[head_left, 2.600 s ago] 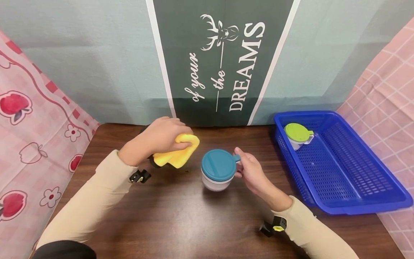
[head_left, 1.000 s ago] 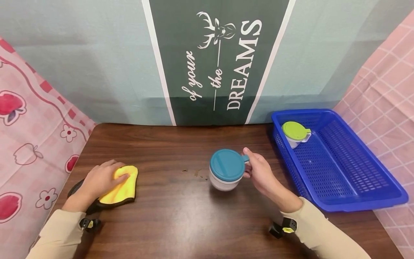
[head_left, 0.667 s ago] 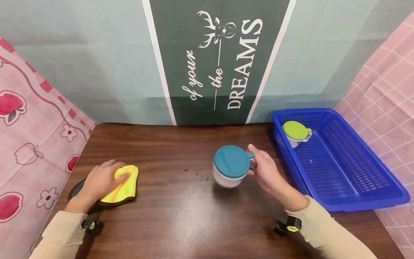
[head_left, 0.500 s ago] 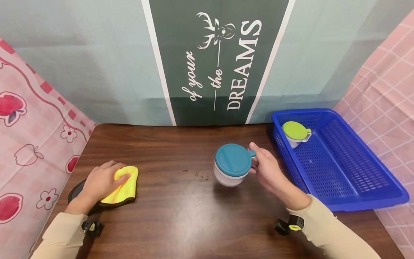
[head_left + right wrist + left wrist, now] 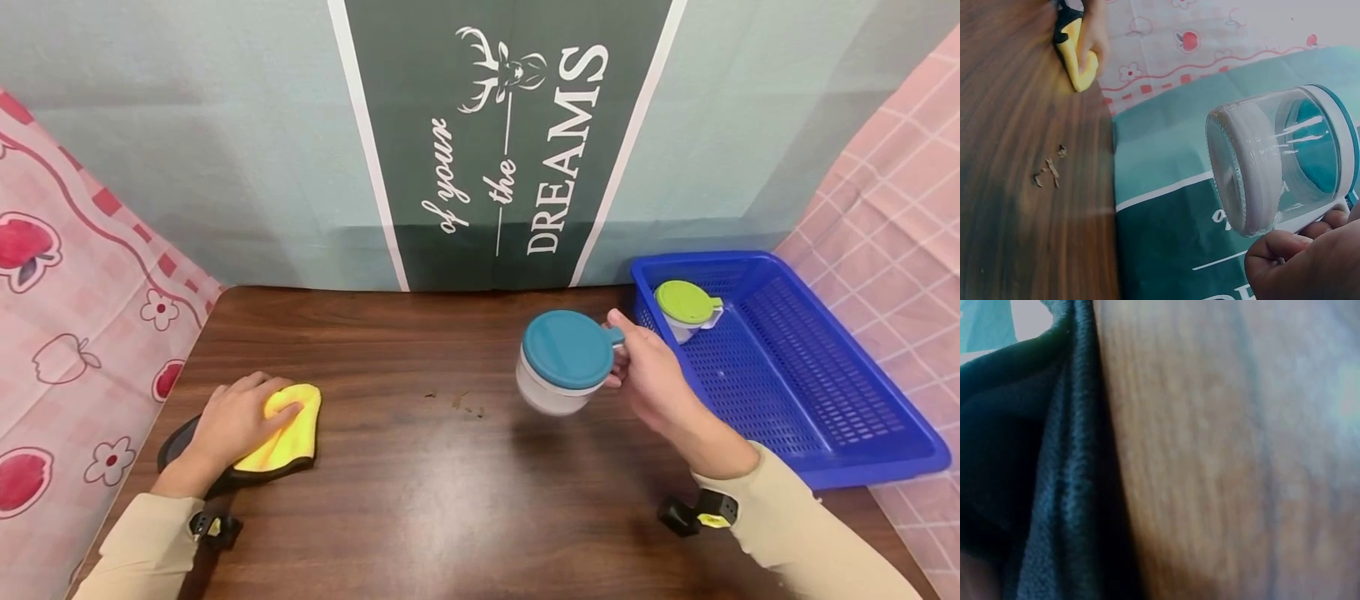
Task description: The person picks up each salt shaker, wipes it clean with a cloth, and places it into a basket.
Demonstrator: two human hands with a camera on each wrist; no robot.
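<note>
My right hand (image 5: pixel 656 379) grips the handle of a clear seasoning jar (image 5: pixel 557 396) with a teal lid, held off the table just left of the blue basket. In the right wrist view, white contents show through the wall of the jar (image 5: pixel 1260 156), and curled fingers (image 5: pixel 1285 250) are at its handle. At the table's left side, my left hand (image 5: pixel 236 421) holds a yellow cloth (image 5: pixel 288 433) with a black edge against the tabletop, thumb over it. Only dark folds of the cloth (image 5: pixel 1072 475) show in the left wrist view.
A blue basket (image 5: pixel 705 387) stands at the right, with a green-lidded jar (image 5: pixel 684 304) in its far left corner. Small brown scraps (image 5: pixel 465 406) lie mid-table (image 5: pixel 405 500). A printed curtain (image 5: pixel 300 167) hangs behind the table.
Earlier, my left hand moved the cloth from near the jar to the table's left side, where it stays. My right hand has raised the jar and moved it right, toward the basket.
</note>
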